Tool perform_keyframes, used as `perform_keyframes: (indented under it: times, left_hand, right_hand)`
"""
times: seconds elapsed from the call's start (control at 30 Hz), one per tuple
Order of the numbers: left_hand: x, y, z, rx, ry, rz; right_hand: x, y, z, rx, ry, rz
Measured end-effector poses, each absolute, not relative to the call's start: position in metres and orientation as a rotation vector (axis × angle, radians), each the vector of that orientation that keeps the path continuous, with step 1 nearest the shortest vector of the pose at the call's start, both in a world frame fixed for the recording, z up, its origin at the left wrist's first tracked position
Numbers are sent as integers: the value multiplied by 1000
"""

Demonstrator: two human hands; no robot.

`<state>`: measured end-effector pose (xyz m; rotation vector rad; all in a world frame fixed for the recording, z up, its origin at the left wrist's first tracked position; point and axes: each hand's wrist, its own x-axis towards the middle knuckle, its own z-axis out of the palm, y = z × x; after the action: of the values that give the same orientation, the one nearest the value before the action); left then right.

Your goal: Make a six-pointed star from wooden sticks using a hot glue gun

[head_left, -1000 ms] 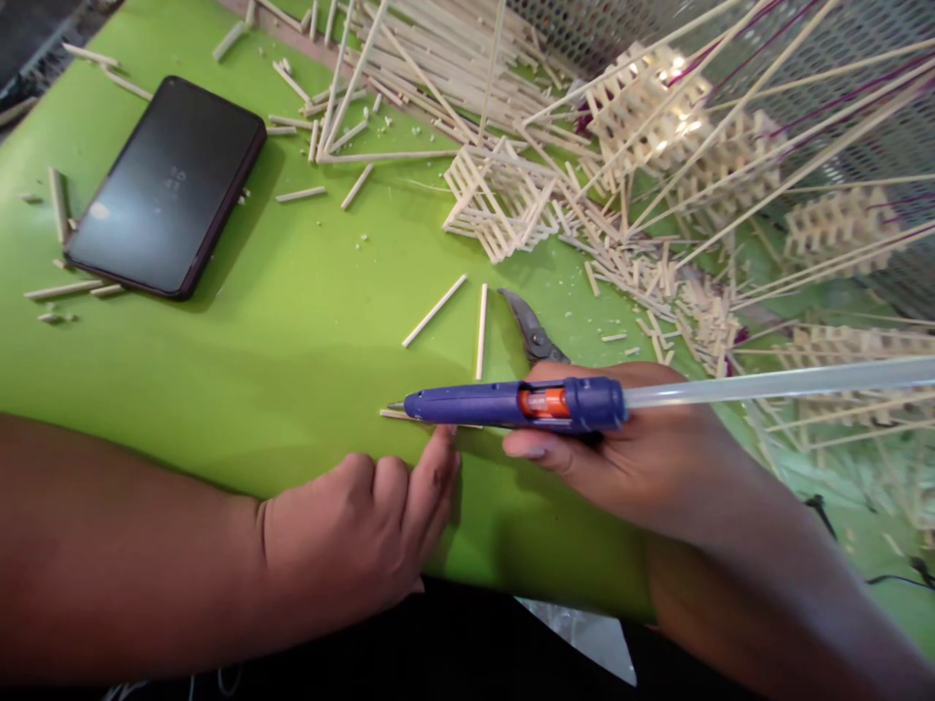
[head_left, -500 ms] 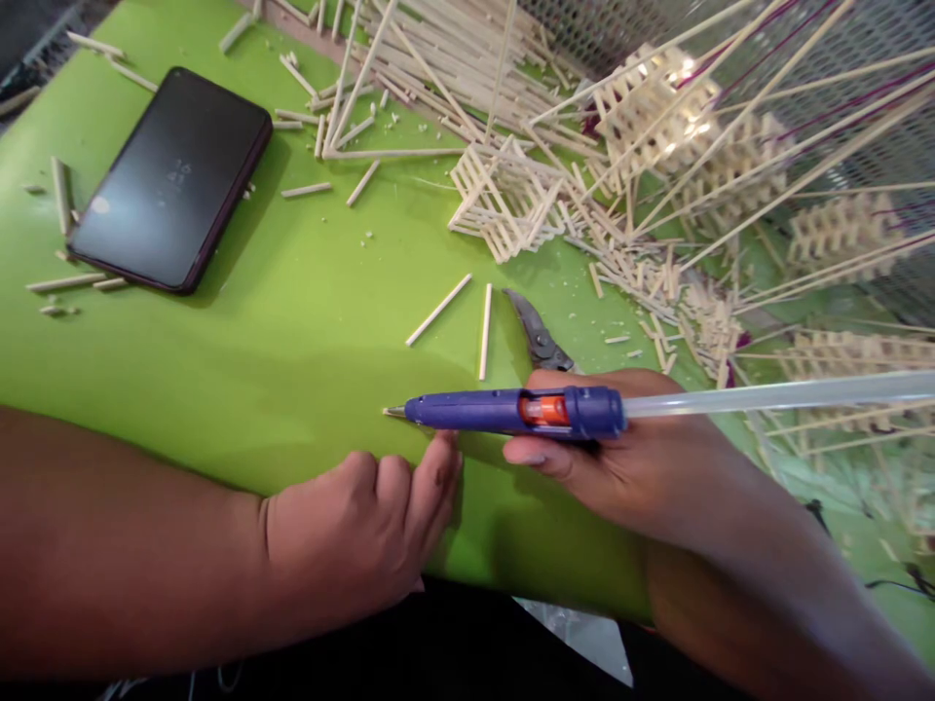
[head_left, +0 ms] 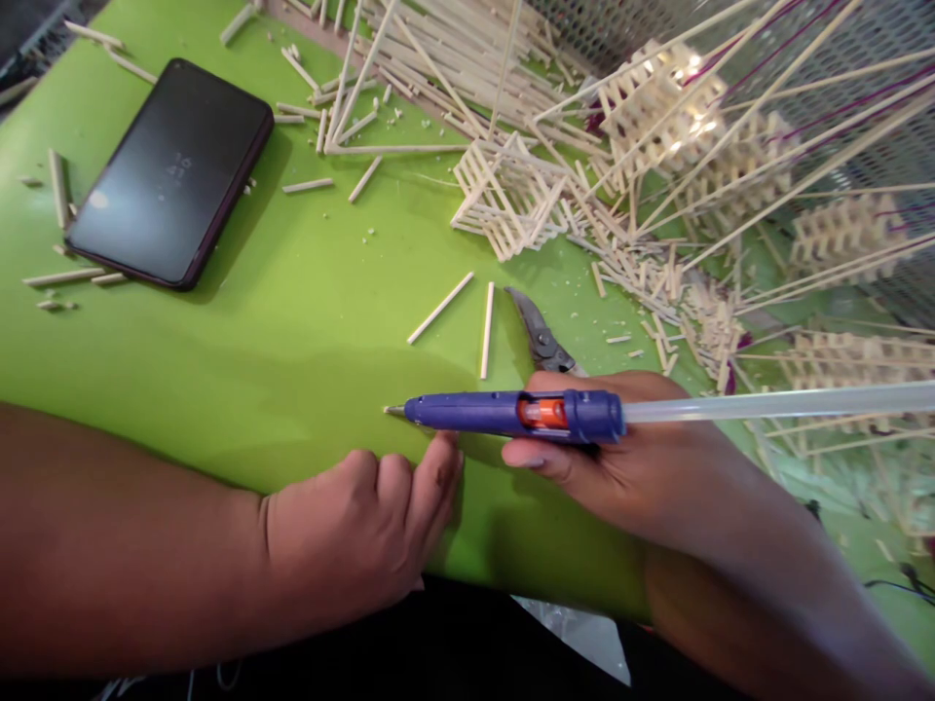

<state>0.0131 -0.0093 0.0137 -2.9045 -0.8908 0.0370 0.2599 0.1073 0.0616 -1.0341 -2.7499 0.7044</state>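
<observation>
My right hand [head_left: 614, 467] grips a blue hot glue gun [head_left: 504, 414] with an orange window, and a long clear glue stick [head_left: 774, 402] runs out of its back to the right. The gun's metal nozzle [head_left: 394, 411] points left, just above the fingertips of my left hand [head_left: 357, 526]. That hand rests curled on the green mat near its front edge. Nothing shows in its fingers, though the gun could hide a thin piece. Two loose wooden sticks [head_left: 440, 308] lie beyond the nozzle, and pruning shears [head_left: 541, 341] sit partly behind my right hand.
A black smartphone [head_left: 171, 173] lies face up on the green mat [head_left: 255, 360] at left. A heap of wooden sticks [head_left: 453, 68] fills the back. A small stick lattice [head_left: 507, 200] sits beside it, and taller lattices [head_left: 661, 107] stand against wire mesh [head_left: 869, 88] at right.
The wooden piece seen under the nozzle earlier no longer shows. The glue stick now lies closer to level, and the view has shifted slightly. My hands stay nearly in place.
</observation>
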Motion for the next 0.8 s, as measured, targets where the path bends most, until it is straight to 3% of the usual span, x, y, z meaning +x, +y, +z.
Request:
perform_keyframes:
  times: [0.8]
  left_hand:
    - [12, -9, 13, -2911, -881, 35]
  right_hand:
    - [262, 107, 67, -990, -2647, 822]
